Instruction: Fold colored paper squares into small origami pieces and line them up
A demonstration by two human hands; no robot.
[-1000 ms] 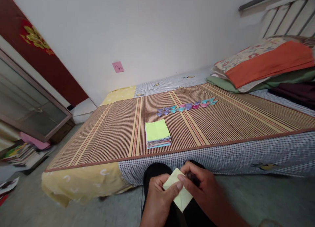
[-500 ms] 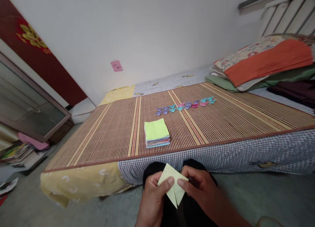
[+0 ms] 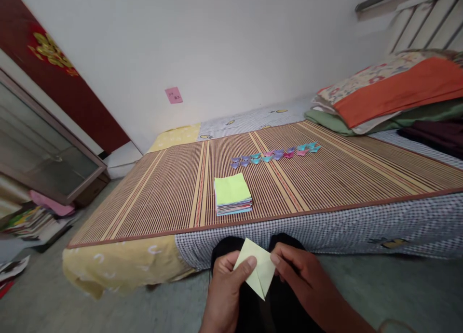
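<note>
In the head view, the pale yellow folded paper (image 3: pixel 257 266) was diamond-shaped, with a slanting crease toward its lowest corner, and it was above the knees, near the bed's front edge, its left side pinched closed by the left hand (image 3: pixel 231 280), its right corner by the right hand (image 3: pixel 294 270).

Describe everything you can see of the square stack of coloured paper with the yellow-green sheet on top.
The square stack of coloured paper lies flat on the brown striped mat, near its front edge. Its top sheet is plain, bright yellow-green and shows a faint crease. Below it, many thin sheets show only their edges, in white, red, greyish and other tones, with light blue at the bottom. The edges are slightly uneven, but the pile stands without leaning much. Neither hand touches it.
</note>
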